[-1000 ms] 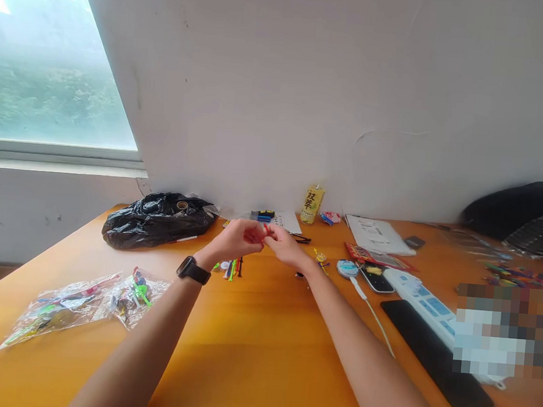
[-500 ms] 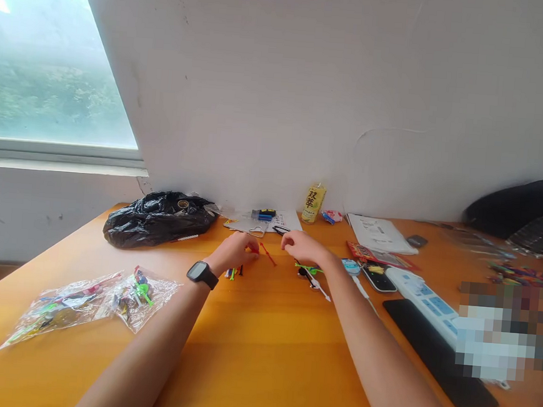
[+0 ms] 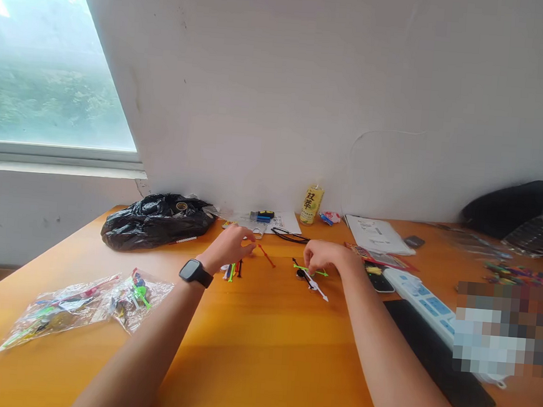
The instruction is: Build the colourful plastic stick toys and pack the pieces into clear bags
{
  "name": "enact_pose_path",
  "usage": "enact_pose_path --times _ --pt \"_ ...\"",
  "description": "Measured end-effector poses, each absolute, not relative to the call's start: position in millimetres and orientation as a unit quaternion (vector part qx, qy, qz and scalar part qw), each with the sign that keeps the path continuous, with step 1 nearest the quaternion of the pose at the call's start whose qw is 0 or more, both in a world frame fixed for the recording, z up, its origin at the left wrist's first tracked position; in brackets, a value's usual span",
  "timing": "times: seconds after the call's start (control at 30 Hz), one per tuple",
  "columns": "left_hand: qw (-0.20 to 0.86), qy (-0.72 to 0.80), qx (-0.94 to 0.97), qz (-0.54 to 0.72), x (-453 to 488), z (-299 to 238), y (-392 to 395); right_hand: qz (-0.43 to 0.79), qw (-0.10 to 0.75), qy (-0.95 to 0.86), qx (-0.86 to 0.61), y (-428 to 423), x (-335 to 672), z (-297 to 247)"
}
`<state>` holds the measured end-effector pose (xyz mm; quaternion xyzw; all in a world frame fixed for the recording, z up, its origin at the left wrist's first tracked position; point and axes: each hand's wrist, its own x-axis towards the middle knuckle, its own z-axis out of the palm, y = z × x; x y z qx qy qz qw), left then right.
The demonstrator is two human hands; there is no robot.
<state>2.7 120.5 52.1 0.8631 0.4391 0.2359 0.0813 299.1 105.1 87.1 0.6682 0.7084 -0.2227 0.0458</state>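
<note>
My left hand [image 3: 231, 248], with a black watch on its wrist, hovers over the table with thumb and fingers apart and nothing between them. Just right of its fingertips lies a thin red plastic pointer [image 3: 267, 256]. Below that hand is a small group of white, purple, green and dark plastic pieces [image 3: 232, 272]. My right hand [image 3: 324, 256] reaches down with bent, closed fingers over a loose pile. In the pile are a white arrow-shaped pointer [image 3: 320, 289] and a bright green pointer [image 3: 321, 272]; what the fingertips pinch is hidden.
Clear bags of plastic parts [image 3: 70, 307] lie at left, a black plastic bag [image 3: 157, 223] behind them. Along the wall are a yellow drink can [image 3: 311, 205], papers [image 3: 377, 234] and dark-rimmed glasses [image 3: 290, 235]. A power strip [image 3: 422, 294] and black pad [image 3: 438, 354] are at right.
My right hand has moved right and down to the pile of pointers, uncovering the glasses. My left hand has shifted slightly left and opened, away from the red pointer.
</note>
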Motion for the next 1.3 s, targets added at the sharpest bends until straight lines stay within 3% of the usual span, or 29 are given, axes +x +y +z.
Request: enact_pose_path --times 0.6,0.77,0.93,1.07,1.13,1.3 --pt "0.135 0.426 0.859 0.249 -8 74 118 -0.211 0.096 0.721 0.653 102 275 86" --pt "0.143 0.426 0.855 0.258 -10 78 118 -0.221 0.072 0.73 0.643 101 274 86" --pt "0.21 0.399 0.845 0.287 -6 89 110 -0.262 -0.042 0.76 0.593 100 266 93" --pt "0.336 0.335 0.817 0.328 -2 97 101 -0.433 -0.288 0.708 0.478 97 245 93" --pt "0.372 0.311 0.802 0.349 1 99 100 -0.494 -0.37 0.661 0.427 96 232 91" --pt "0.378 0.308 0.786 0.38 8 98 100 -0.544 -0.425 0.606 0.395 96 210 83"
